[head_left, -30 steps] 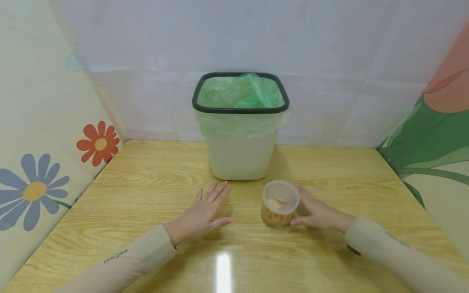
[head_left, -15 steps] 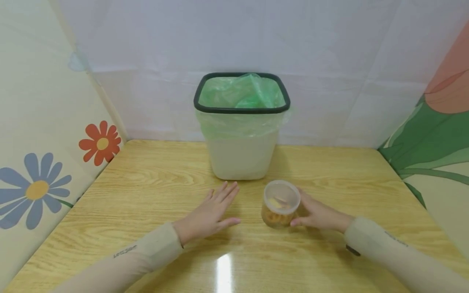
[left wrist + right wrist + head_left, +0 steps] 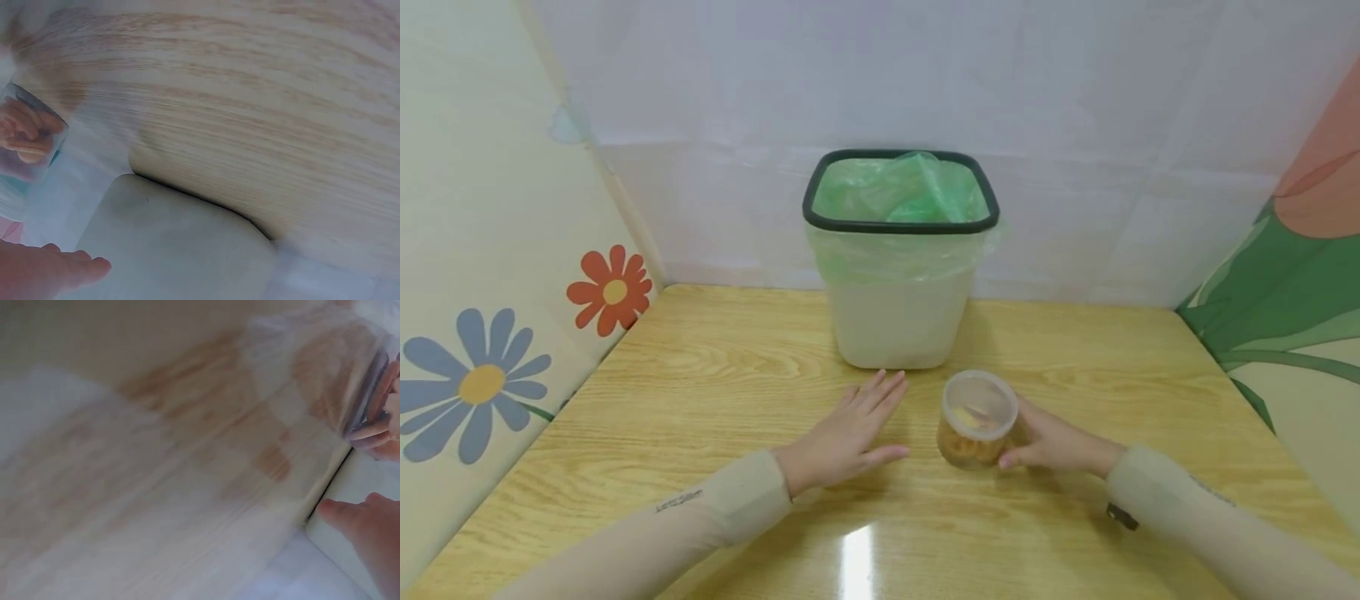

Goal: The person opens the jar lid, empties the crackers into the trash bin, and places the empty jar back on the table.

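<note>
A clear plastic jar (image 3: pixel 977 417) with a pale translucent lid and orange-brown curled snack pieces inside stands upright on the table. My right hand (image 3: pixel 1052 437) is at its right side, thumb at the lower front edge, the fingertips partly hidden behind the jar. To the left of the jar my left hand (image 3: pixel 842 437) reaches forward with straight, spread fingers and holds nothing. In the left wrist view the jar (image 3: pixel 28 134) shows at the left edge, apart from the left fingertips (image 3: pixel 94 270). The right wrist view has part of the jar (image 3: pixel 369 406) near a right-hand digit (image 3: pixel 344 515).
Behind the hands stands a white waste bin (image 3: pixel 898 321) with a black rim, lined with a green plastic bag (image 3: pixel 895 254). The wood-grain table (image 3: pixel 722 358) is bordered by a white cloth (image 3: pixel 760 208) at the back and flower-printed panels on both sides.
My left hand has moved right, closer to the jar. The right hand and the jar keep their places, while the whole head view has shifted slightly.
</note>
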A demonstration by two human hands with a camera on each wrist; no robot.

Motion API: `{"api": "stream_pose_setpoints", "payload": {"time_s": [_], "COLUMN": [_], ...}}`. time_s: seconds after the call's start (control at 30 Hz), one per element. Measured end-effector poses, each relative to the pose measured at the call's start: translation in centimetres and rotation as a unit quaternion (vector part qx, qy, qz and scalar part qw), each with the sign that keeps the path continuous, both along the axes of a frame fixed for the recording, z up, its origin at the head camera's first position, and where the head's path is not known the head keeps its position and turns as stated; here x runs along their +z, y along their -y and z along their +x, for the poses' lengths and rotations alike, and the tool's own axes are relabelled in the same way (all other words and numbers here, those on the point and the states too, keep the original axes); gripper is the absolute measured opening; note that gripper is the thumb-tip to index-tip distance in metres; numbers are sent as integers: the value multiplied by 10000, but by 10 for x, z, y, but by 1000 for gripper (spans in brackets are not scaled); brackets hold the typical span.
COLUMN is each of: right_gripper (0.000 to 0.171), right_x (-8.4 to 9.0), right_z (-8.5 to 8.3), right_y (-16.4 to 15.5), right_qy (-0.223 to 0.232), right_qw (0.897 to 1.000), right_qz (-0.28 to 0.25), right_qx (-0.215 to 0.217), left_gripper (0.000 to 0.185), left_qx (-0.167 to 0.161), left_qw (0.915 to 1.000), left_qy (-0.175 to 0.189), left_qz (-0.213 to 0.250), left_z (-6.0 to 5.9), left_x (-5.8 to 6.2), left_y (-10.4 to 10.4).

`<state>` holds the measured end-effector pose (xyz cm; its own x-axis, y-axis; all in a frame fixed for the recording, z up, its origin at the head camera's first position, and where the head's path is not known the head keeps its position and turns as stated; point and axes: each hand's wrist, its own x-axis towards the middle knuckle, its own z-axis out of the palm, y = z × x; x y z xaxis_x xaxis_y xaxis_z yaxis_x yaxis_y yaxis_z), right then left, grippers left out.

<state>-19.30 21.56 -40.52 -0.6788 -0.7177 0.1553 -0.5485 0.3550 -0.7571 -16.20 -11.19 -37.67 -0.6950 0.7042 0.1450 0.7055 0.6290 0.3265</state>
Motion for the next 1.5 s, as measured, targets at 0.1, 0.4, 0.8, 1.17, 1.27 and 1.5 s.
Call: {"api": "stream_pose_setpoints", "payload": {"time_s": [0.1,0.4,0.8,1.17,1.27,1.5], "right_gripper": [104,103,102,100,98,97], "right_x": [0,2,0,1,0,-4], "right_z": [0,1,0,-3,-5,-8], "right_y": [0,2,3,7,8,7], "right_qy": [61,175,392,641,745,984], "right_qw": [10000,9994,9985,9967,9956,9921], "right_qz": [15,58,-65,-442,-542,-780], "right_qx": [-70,-307,-381,-211,-161,16], "left_gripper": [81,80,80,80,80,80], "left_qx": [-18,-9,-96,-182,-201,-284], "left_qw": [10000,10000,9994,9987,9987,9988], "left_qy": [-28,-44,-308,-478,-456,-396], "left_qz": [-25,71,102,-80,-103,-90], "left_z": [-1,-6,-10,-16,-17,-21], "left_x": [0,2,8,8,9,8], "left_y": [-2,-10,-16,-30,-35,-46]}}
